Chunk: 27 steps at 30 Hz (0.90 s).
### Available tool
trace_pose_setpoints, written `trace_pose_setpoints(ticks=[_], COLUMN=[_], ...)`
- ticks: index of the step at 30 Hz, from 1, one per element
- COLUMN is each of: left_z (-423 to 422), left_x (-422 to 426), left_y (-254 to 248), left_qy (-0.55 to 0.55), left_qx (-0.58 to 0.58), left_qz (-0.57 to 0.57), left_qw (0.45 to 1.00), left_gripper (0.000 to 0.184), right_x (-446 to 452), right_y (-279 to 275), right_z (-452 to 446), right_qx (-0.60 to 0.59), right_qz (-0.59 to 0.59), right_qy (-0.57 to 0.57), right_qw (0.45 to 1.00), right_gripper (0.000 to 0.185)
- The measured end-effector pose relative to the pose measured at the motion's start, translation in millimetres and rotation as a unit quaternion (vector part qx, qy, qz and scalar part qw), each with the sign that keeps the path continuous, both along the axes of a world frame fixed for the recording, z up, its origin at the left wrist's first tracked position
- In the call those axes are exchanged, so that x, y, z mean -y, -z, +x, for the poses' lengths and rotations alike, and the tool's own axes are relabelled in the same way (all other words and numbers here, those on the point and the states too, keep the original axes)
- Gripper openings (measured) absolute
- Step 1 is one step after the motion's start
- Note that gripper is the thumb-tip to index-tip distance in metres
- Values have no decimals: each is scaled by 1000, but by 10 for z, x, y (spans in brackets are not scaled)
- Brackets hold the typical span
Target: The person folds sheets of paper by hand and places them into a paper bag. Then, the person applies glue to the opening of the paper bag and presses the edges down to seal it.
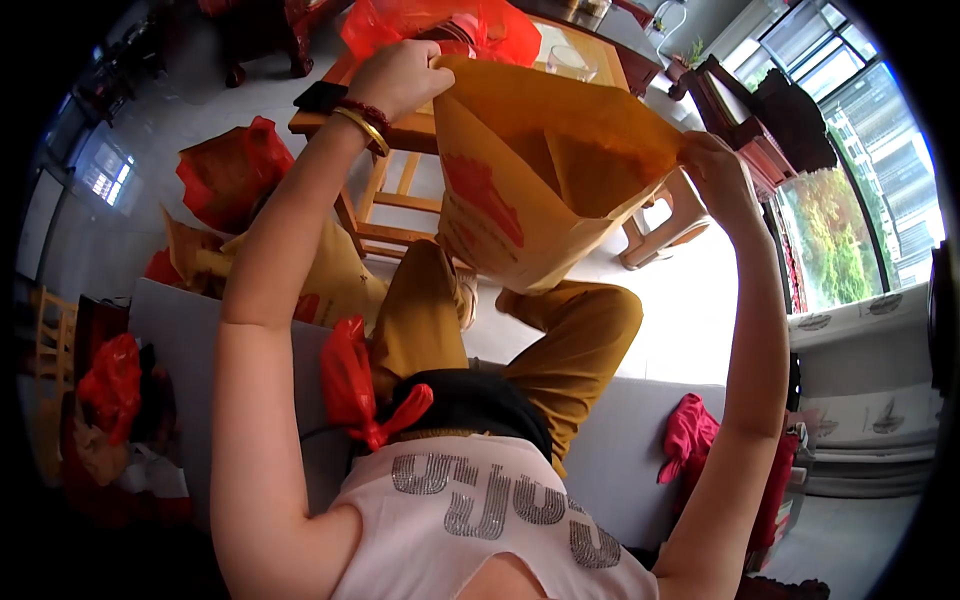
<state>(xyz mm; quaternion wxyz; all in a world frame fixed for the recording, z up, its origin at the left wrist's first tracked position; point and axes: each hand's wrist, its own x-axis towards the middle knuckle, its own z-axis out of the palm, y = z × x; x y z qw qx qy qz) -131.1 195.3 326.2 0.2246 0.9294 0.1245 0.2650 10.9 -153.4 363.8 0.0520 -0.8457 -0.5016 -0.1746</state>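
Note:
A large yellow-brown bag [500,190] with red print hangs open between my two hands, above my knees. My left hand [397,80], with bracelets at the wrist, pinches its upper left corner. The upper right corner is gripped by my right hand [715,168]. I can see into the bag's mouth, but its bottom is hidden. Just behind my left hand, a red plastic bag [500,35] rests on the wooden table [606,62]. A knotted red plastic bag [346,375] lies by my lap.
Beside the red bag is a clear cup [572,64]. More bags, one red and yellow [235,172], stand on the floor at the left. A plastic stool [665,235] stands right of the table. Pink cloth [690,435] lies on the grey seat [615,440].

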Motion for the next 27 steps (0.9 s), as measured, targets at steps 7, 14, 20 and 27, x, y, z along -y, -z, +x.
trace_pose_setpoints(ticks=[7, 14, 20, 27], left_z=[499, 877, 1044, 904], left_x=[-157, -67, -199, -306], left_y=[269, 491, 646, 438], left_qy=[8, -45, -43, 27], left_qx=[-38, -197, -232, -181], left_qz=[47, 36, 1, -13], left_qw=[998, 979, 972, 983], left_gripper=[24, 32, 32, 24], right_x=[-85, -205, -276, -267], right_y=[231, 710, 935, 699], right_z=[291, 707, 916, 1019], right_qx=[-45, -88, -155, -186], right_qz=[-7, -72, -83, -42], right_qy=[-9, 46, 49, -9], right_qw=[999, 992, 983, 981], right_gripper=[12, 12, 12, 15])
